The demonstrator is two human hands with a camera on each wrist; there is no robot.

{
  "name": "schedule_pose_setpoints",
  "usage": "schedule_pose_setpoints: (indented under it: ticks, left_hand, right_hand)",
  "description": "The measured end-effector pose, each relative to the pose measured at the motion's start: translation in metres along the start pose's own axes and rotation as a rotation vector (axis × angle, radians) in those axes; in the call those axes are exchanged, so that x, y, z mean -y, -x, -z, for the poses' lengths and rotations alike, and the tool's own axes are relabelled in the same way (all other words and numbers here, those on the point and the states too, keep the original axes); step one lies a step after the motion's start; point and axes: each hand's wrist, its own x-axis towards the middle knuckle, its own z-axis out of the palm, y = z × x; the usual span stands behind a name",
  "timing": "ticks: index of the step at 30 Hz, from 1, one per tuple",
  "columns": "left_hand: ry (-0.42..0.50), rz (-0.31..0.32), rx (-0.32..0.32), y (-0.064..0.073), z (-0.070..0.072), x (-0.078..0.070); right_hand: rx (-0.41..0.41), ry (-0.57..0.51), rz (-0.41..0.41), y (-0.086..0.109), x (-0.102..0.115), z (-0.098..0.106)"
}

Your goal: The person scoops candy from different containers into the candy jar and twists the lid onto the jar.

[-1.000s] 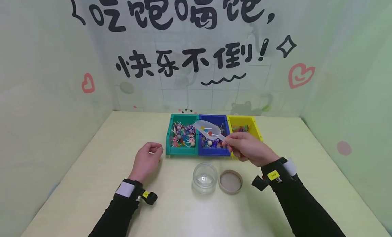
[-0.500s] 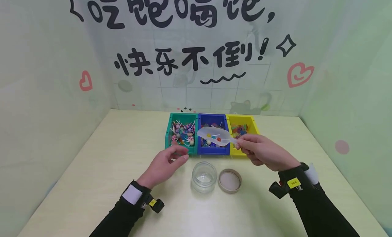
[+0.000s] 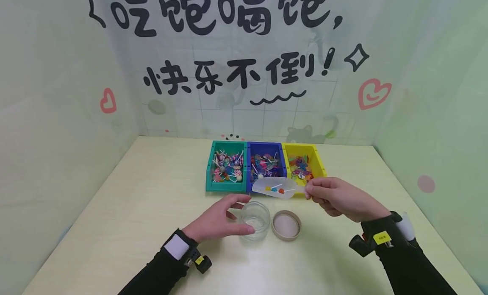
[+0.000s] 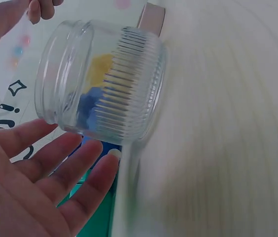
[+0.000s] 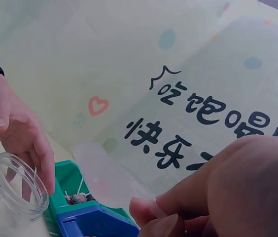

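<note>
My right hand [image 3: 341, 198] pinches the handle of a translucent plastic scoop [image 3: 271, 188], held over the front edge of the blue bin. A few small colourful lollipop-shaped pieces [image 3: 281, 190] lie in its bowl. A clear glass jar [image 3: 256, 218] with a ribbed lower wall stands without its lid on the table. My left hand [image 3: 223, 218] reaches round the jar's left side, thumb in front and fingers behind. In the left wrist view its fingers [image 4: 87, 173] spread loosely beside the jar's wall. Seen from the right wrist, the scoop [image 5: 107, 177] tilts above the bins.
Three joined bins stand at the back: green [image 3: 226, 187] and blue [image 3: 265, 147] with lollipop-like pieces, yellow [image 3: 301, 150] with colourful translucent bits. A round lid [image 3: 286, 225] lies right of the jar on the pale table [image 3: 160, 172]. A printed cloth [image 3: 244, 121] hangs behind.
My left hand has moved right from beside the green bin to the jar, its fingers spreading. My right hand has drawn the scoop back and rightward from over the bins.
</note>
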Motion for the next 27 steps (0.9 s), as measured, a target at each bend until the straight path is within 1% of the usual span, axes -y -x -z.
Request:
schedule_pose_setpoints:
  ticks: [4,12,15,19,27]
  left_hand:
    - [-0.017,0.0,0.012,-0.0016,-0.0045,0.001]
    - [-0.024,0.0,-0.006,-0.0033,-0.0075,0.0003]
    - [-0.016,0.002,-0.008,-0.0038,-0.0077,0.0004]
    - [-0.014,0.007,-0.005,-0.0036,-0.0084,0.0012]
    - [-0.02,0.003,-0.01,-0.0028,-0.0088,0.0013]
  right_hand:
    - [0.047,0.022,0.002,0.003,-0.0019,0.0017]
    - [0.11,0.051,-0.004,0.0064,-0.0007,0.0024]
    - [0.113,0.071,-0.014,0.0066,0.0001,0.0021]
    - [0.099,0.092,-0.037,0.0078,0.0025,0.0014]
    - [0.093,0.082,-0.039,0.0078,0.0047,0.0009]
